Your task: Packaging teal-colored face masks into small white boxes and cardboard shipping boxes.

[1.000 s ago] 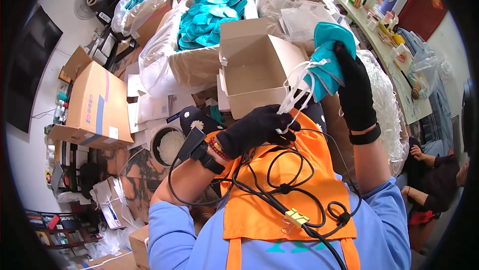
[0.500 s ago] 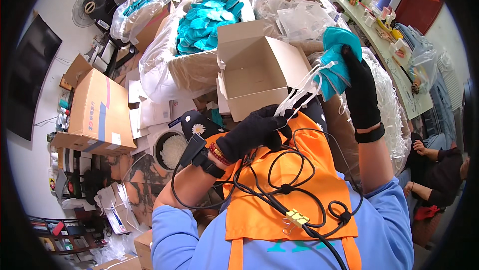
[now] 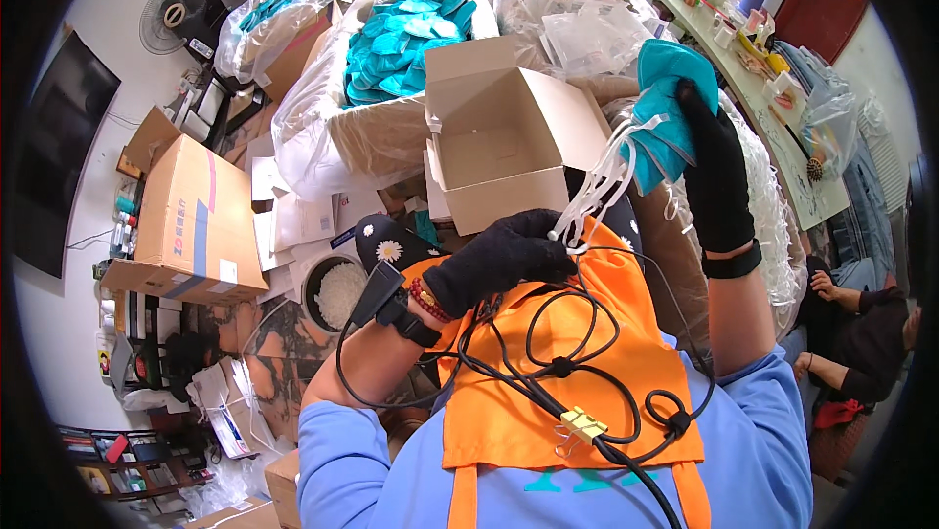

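Note:
Up at the right, my right hand (image 3: 712, 162) in a black glove grips a small stack of teal face masks (image 3: 673, 65), thumb over their near side. White elastic straps (image 3: 608, 177) run from the masks down and left to my left hand (image 3: 504, 260). That hand, also black-gloved, is closed at the strap ends; its fingertips are partly hidden. An open cardboard box (image 3: 499, 143) stands just beyond my left hand, its inside showing bare.
Behind the box, a plastic-lined carton (image 3: 308, 138) holds many teal masks. Clear packaging (image 3: 597, 40) fills another at its right. White straps (image 3: 768, 236) heap beside my right forearm. Black cables (image 3: 528, 387) lie over my orange apron. Someone's hands (image 3: 827, 289) show at far right.
The mask stack and my right hand have shifted slightly right. My left hand has dipped a little, and the straps between the hands hang in looser curves.

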A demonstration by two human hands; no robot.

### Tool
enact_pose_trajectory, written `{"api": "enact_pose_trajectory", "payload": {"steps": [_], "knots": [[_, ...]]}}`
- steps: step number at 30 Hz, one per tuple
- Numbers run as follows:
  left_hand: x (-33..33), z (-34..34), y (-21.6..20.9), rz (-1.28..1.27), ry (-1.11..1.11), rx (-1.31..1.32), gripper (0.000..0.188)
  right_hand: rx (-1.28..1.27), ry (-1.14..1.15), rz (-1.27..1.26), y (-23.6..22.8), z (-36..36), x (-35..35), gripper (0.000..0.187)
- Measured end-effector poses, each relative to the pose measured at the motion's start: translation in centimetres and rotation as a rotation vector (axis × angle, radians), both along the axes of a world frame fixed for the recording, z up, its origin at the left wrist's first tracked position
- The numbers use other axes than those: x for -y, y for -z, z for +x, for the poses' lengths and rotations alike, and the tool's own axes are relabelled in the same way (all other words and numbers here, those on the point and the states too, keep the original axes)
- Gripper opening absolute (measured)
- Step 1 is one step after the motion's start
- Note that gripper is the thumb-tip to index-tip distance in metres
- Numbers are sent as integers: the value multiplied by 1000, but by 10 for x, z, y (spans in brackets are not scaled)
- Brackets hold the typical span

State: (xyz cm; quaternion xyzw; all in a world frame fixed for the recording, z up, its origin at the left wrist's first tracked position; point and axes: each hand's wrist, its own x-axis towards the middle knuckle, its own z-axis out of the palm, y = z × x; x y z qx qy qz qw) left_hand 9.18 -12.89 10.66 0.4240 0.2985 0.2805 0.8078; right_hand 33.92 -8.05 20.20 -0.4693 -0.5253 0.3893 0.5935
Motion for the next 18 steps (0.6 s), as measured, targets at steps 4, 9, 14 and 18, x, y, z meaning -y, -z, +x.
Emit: {"api": "enact_pose_trajectory", "payload": {"steps": [4,9,14,18], "knots": [[0,3,-13,-72,-47,-113,29,15,-35,5,-3,-2,1,38],[-4,2,3,4,-72,-53,25,-48,-60,-27,-7,-7,1,37],[-7,0,15,410,26,-171,26,80,37,65,-13,-9,2,32],[-6,0,15,-2,-9,-19,28,176,87,103,-19,-14,7,27]]}}
